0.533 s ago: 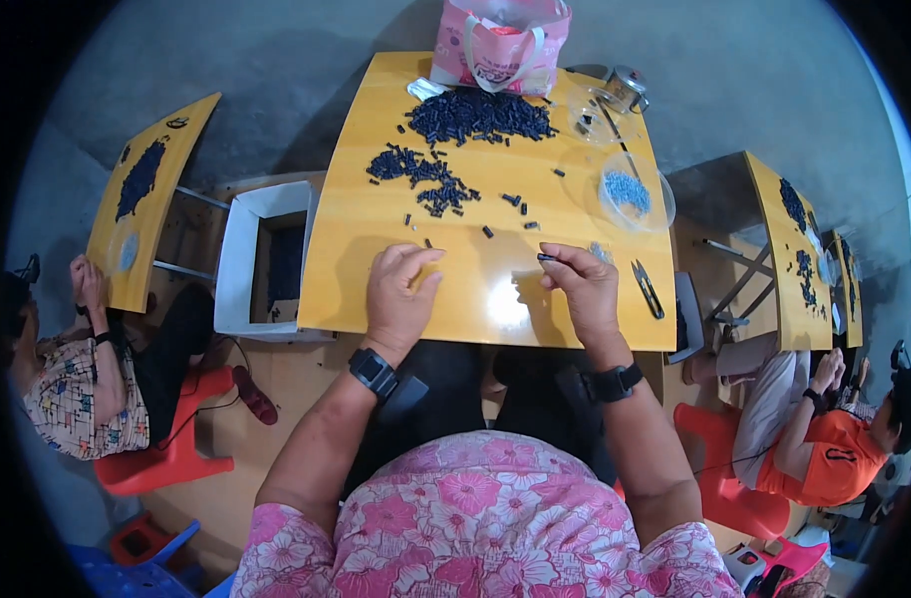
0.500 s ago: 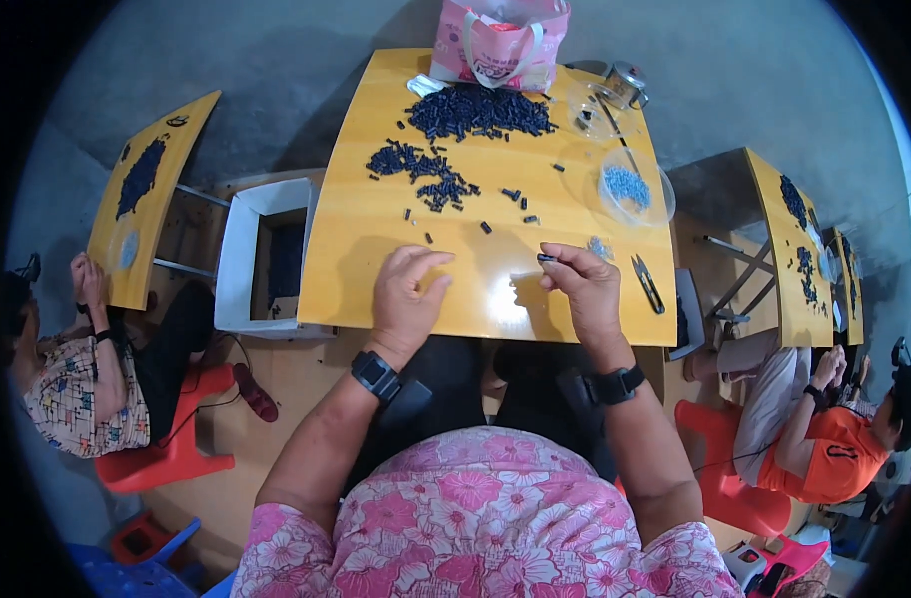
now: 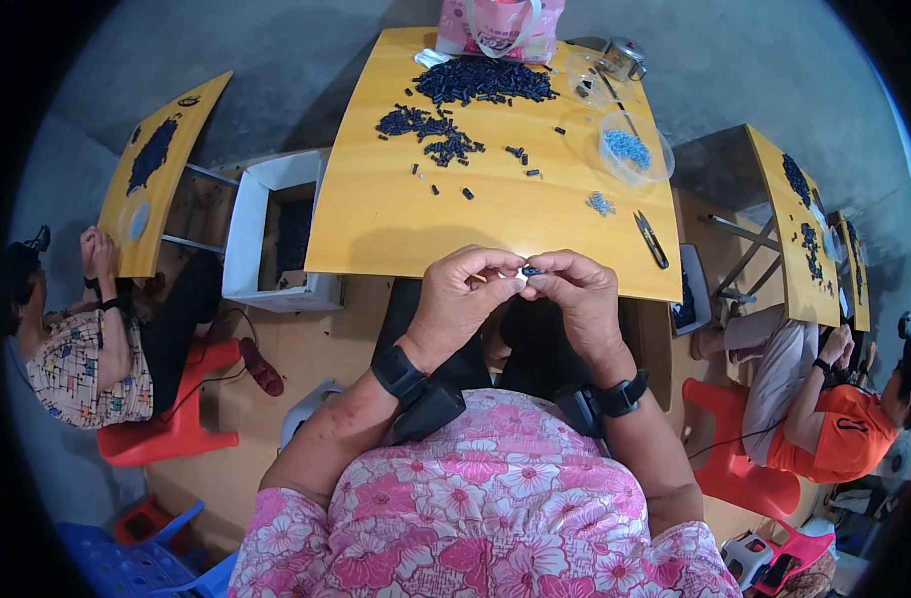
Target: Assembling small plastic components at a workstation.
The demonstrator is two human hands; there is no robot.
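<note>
At the far left a seated person [image 3: 77, 339] bent over a tilted yellow side bench [image 3: 161, 169]. A white box [image 3: 276, 234] stood just beside the main bench [image 3: 395, 214], probably so finished pieces could drop in. The left hand [image 3: 460, 294] was curled nearly closed, thumb and forefinger pinching a small dark part [image 3: 531, 270] held above the bench's near edge. The right hand [image 3: 580, 294] pinched the same part from the other side, fingertips meeting, seemingly to steady it for fitting. Heaps of dark parts [image 3: 475, 85] lay far across the bench, with a clear bowl of blue pieces [image 3: 630, 148] and snips [image 3: 652, 239] to the right.
</note>
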